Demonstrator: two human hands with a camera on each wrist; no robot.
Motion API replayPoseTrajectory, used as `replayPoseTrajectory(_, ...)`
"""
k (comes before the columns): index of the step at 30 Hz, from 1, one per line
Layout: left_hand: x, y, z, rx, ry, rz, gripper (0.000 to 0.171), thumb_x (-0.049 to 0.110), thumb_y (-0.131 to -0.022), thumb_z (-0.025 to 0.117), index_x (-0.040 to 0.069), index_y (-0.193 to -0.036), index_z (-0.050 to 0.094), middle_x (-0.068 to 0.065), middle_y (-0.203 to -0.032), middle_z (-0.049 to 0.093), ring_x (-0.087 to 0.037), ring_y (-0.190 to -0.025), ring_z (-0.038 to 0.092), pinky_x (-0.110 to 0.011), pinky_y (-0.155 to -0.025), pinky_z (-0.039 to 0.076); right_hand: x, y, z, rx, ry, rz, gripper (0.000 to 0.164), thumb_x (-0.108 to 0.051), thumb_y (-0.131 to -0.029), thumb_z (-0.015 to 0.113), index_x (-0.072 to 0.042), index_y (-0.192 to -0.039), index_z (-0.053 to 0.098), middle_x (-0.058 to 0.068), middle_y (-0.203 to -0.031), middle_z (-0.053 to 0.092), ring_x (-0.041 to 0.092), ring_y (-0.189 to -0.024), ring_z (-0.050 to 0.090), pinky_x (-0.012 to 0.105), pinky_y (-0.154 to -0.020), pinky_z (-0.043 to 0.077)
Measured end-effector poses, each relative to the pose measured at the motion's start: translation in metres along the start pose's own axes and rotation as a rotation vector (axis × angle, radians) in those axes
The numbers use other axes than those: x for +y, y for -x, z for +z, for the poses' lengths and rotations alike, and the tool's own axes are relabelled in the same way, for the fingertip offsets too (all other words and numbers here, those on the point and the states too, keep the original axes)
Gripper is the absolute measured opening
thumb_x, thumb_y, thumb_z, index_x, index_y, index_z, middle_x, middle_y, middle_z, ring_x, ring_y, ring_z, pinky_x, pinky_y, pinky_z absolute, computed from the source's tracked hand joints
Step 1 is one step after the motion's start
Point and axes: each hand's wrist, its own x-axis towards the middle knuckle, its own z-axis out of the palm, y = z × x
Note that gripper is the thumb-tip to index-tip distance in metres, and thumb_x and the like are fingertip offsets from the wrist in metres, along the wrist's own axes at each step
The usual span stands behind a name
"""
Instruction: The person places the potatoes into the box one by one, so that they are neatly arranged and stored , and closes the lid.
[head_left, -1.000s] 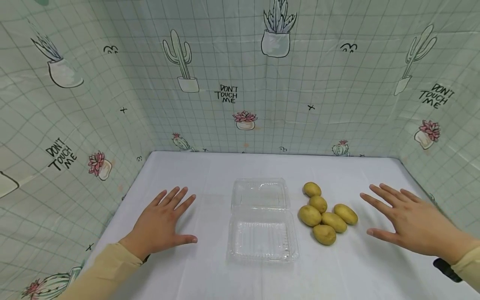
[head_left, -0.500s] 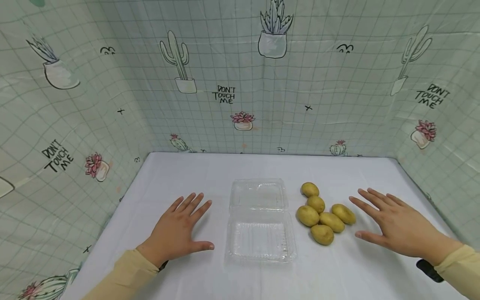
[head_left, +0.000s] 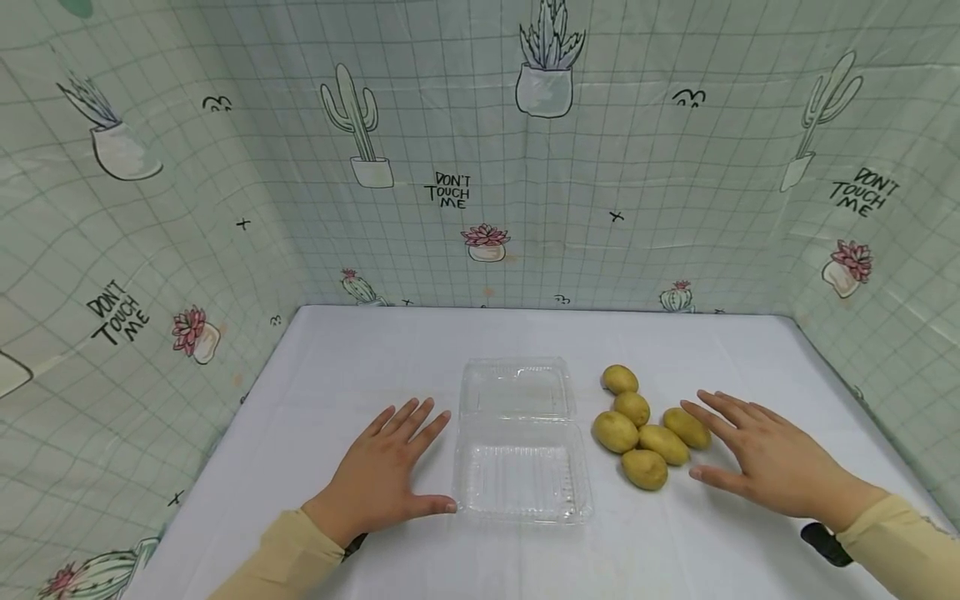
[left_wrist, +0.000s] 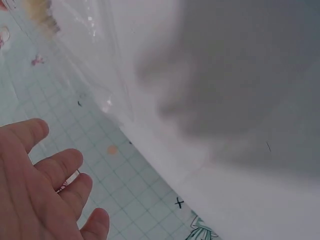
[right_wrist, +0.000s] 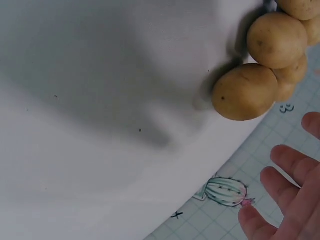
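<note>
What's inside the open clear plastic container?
No item shows inside either half of the clear container; the white tabletop shows through it. In the head view nothing covers its inside. The six potatoes lie outside it, on the picture's right.

The container [head_left: 522,483] is showing thin, clear, smooth plastic, its glossy rim and ribbed base catching small bright highlights. Right of the container, the potatoes [head_left: 616,432] are showing smooth, low-sheen skins dotted with dark specks. Under the container, the white cover [head_left: 375,346] is looking like matt, faintly creased cloth. Behind the container, the printed backdrop [head_left: 420,242] is hanging as thin, rippling cloth with a slight sheen. To either side of the container, the sleeves [head_left: 281,558] are showing matt, softly folded fabric; the black wristpiece [head_left: 826,544], well to its right, is looking like plastic, though too small for certainty.
</note>
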Motion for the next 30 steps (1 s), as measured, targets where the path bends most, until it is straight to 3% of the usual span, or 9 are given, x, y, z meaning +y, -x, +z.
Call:
replayPoseTrajectory(17,0.022,-0.005,0.018,-0.028,0.092,-0.004,0.107,0.087,-0.078,0.048,0.014,-0.155,0.038,-0.013,-0.155,0.04,-0.031,-0.144,0.032,-0.047,-0.117,0.024,0.002,-0.001,0.017,-0.136,-0.205,0.123,0.075,-0.056,-0.095,0.061,-0.019,-0.155,0.036,0.016,-0.152,0.039,0.044,-0.127,0.049,0.063,-0.088,0.048)
replayPoseTrajectory(21,0.024,-0.006,0.021,-0.052,0.082,-0.009,0.107,0.088,-0.078,0.046,0.014,-0.156,0.036,-0.013,-0.155,0.04,-0.03,-0.144,0.032,-0.047,-0.117,0.024,0.005,-0.002,0.019,-0.143,-0.216,0.115,0.072,-0.045,-0.095,0.066,-0.019,-0.155,0.035,0.018,-0.149,0.042,0.044,-0.124,0.052,0.061,-0.084,0.051)
replayPoseTrajectory(30,0.026,-0.007,0.024,-0.053,0.072,-0.006,0.108,0.082,-0.077,0.058,0.011,-0.155,0.037,-0.014,-0.152,0.044,-0.031,-0.142,0.036,-0.047,-0.115,0.027,0.012,-0.007,0.022,-0.122,-0.283,0.07,0.067,-0.011,-0.091,0.072,-0.01,-0.15,0.041,0.021,-0.14,0.05,0.041,-0.121,0.055,0.058,-0.091,0.049)
